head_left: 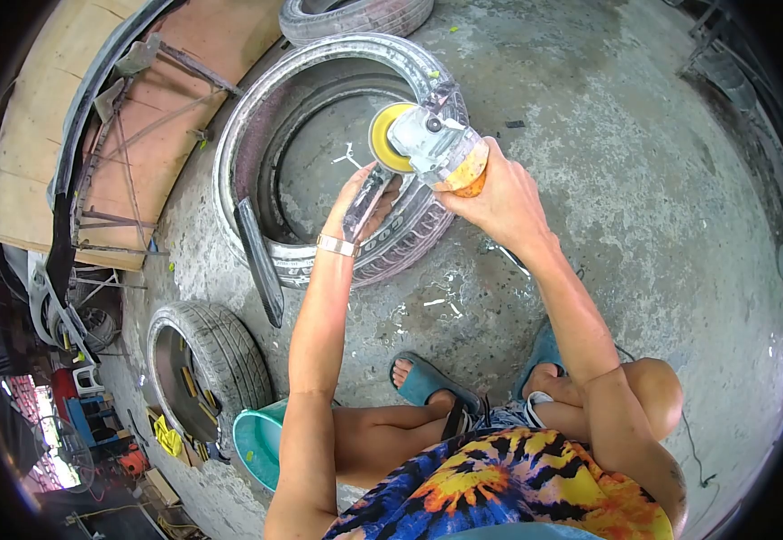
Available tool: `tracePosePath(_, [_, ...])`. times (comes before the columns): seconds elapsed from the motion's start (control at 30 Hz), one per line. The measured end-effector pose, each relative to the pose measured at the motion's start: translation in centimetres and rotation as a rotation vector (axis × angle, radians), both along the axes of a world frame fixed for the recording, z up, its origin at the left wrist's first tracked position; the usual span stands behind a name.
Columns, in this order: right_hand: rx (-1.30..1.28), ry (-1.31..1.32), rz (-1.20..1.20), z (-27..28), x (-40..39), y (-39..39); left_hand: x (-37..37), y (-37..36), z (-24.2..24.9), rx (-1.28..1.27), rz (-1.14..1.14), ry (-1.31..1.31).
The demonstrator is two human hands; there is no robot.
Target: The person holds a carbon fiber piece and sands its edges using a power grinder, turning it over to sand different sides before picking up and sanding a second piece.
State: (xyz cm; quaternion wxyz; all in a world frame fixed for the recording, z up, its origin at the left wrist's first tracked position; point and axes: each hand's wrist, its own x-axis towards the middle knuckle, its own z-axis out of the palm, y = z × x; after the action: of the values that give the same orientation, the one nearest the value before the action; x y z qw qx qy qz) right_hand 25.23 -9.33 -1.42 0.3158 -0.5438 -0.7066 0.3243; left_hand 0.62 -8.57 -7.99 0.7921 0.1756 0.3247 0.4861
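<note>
My right hand is wrapped around the rear of a grey and orange angle grinder. Its yellow round disc faces left, close to the upper end of a short dark strip. That strip is gripped in my left hand, fingers behind it and partly hidden. Both hands are above a large dusty tire lying flat on the floor. A longer black strip leans over the tire's left rim.
Another tire lies beyond. A third tire stands at the lower left beside a teal bucket. Brown panels with a metal frame stand at left. A thin cord runs across the concrete floor at right.
</note>
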Motion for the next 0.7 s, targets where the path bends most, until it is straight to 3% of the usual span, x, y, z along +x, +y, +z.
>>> tracePosePath(0.33, [-0.010,0.004,-0.016,-0.3,0.0,0.2,-0.7,0.4,-0.3,0.060,-0.084,-0.083])
tracePosePath(0.6, [0.030,0.023,-0.053,-0.2,0.2,0.4,0.7,0.2,1.0,-0.014,0.088,0.082])
tracePosePath(0.7, [0.018,0.006,-0.039,0.0,0.1,0.2,0.4,0.3,0.5,-0.011,0.057,0.033])
